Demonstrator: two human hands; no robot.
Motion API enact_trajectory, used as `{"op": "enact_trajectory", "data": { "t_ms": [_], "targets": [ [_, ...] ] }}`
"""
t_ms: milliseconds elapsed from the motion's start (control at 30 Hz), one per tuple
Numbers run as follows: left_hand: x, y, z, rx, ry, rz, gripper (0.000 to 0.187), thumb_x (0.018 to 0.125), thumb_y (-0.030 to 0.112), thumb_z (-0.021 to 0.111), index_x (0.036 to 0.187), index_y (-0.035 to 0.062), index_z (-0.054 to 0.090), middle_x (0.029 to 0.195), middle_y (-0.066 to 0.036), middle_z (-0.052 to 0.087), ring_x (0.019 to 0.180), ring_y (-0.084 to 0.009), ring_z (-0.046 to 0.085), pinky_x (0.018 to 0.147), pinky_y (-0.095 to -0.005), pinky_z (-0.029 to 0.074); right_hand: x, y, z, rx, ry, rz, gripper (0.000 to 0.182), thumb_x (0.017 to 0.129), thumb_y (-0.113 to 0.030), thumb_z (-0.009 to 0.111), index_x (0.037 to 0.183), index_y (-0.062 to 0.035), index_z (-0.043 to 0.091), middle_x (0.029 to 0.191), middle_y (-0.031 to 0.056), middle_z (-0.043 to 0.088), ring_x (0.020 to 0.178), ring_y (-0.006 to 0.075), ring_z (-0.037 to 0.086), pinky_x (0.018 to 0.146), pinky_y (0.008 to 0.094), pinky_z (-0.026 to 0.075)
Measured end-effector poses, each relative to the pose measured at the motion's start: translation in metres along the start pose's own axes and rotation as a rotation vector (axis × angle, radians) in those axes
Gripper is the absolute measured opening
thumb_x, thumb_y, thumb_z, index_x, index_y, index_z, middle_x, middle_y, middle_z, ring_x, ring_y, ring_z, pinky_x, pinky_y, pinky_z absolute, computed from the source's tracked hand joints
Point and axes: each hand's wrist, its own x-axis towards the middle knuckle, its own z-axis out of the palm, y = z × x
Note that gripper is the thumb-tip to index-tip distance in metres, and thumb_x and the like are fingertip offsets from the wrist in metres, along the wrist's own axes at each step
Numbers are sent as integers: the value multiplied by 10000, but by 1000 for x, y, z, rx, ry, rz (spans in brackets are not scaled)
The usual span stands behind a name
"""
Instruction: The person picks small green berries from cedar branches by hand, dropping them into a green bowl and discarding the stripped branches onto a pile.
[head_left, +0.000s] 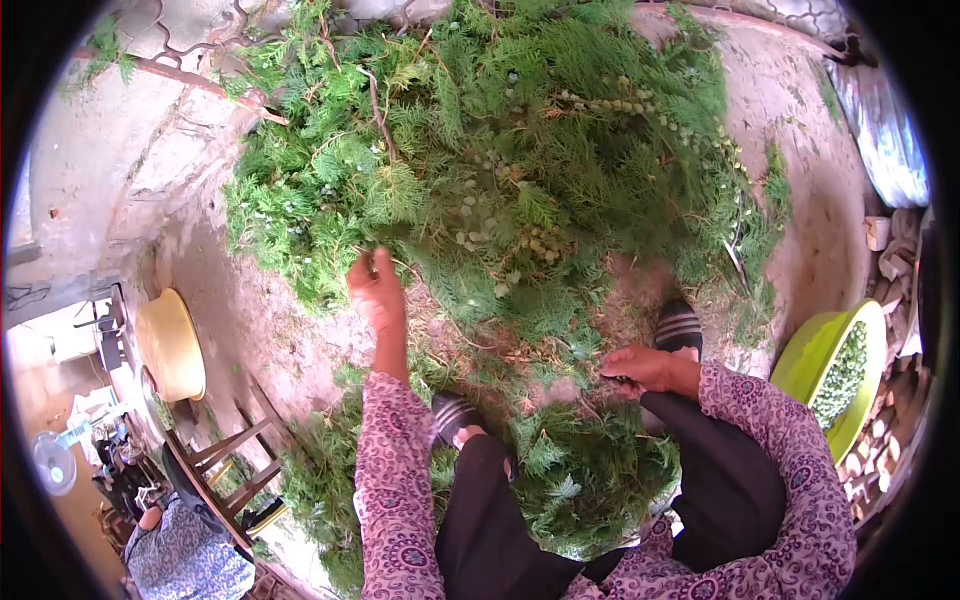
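A big heap of green conifer branches (540,130) with small pale cones lies on the ground in front of me. At its near left edge is my left hand (378,292), raised, its fingers curled together; whether a sprig is between them I cannot make out. My right hand (642,369) is closed by my right knee, around a small dark thing (613,378) that is mostly hidden in the fingers. More cut greenery (590,475) lies between my legs, below both hands. My striped slippers (680,325) are set on either side of loose sprigs.
To the right, a lime-green basin (800,350) holds many small pale green cones (842,375), beside stacked bricks or stones (890,420). On the left are a yellow tub (170,345), a wooden frame (235,450) and a person in a patterned garment (185,555).
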Motion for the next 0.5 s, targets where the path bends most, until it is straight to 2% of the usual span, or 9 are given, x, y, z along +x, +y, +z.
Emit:
{"op": "enact_trajectory", "data": {
  "t_ms": [33,100,133,200,300,367,433,467,500],
  "targets": [
    [9,-9,-7,200,108,-21,578,730,404,627,1152,40,473,1107,-179,488,918,-293,497,810,-378,420,-1,-1,0,0,7,9,185,827,-263,554,768,-88,534,578,-4,487,439,77,437,384,229,345],
    [27,-11,-22,599,59,-234,877,650,480,665,1323,113,239,1307,-230,272,1118,-363,384,941,-416,321,0,-2,0,-5,15,19,179,827,-259,553,771,-89,534,577,-4,486,436,77,436,384,229,347],
    [34,-13,-23,596,61,-238,877,650,480,665,1323,113,239,1307,-230,272,1118,-363,384,941,-416,321,2,-1,-1,0,19,30,180,827,-258,554,772,-88,534,577,-3,487,436,79,438,385,231,352],
    [47,-17,-22,571,-55,-291,1066,575,520,695,1365,157,78,1369,-260,84,1190,-409,309,965,-425,304,5,-1,-4,5,23,42,180,827,-258,554,772,-88,533,577,-3,488,435,80,440,386,233,358],
    [56,-19,-6,394,-200,-461,1141,548,496,715,1366,163,-8,1357,-295,77,1219,-413,268,978,-422,293,6,-4,-5,23,51,65,183,826,-258,555,767,-87,532,573,-3,489,440,84,449,389,234,372],
    [54,-22,3,452,-206,-470,1162,537,415,740,1363,139,-28,1353,-298,87,1186,-397,331,967,-389,318,2,-7,-4,28,63,58,187,822,-262,564,769,-84,536,576,-3,494,444,85,455,387,233,379],
    [50,-26,6,514,-235,-460,1108,539,293,740,1355,100,16,1296,-312,243,1107,-364,435,909,-351,384,6,-1,-7,18,64,49,188,820,-264,567,771,-84,539,576,-4,496,444,84,456,387,232,379],
    [51,-26,9,549,-209,-460,949,535,199,719,1310,43,193,1135,-275,461,968,-353,533,823,-332,444,8,0,-8,7,65,42,189,818,-266,571,773,-84,543,576,-5,497,444,84,456,387,230,379],
    [52,-30,11,548,-208,-458,949,535,199,719,1310,43,193,1135,-275,461,968,-353,533,823,-332,444,7,-1,-8,7,66,40,189,818,-266,571,773,-84,543,576,-5,497,444,84,456,387,230,379]
  ]
}}
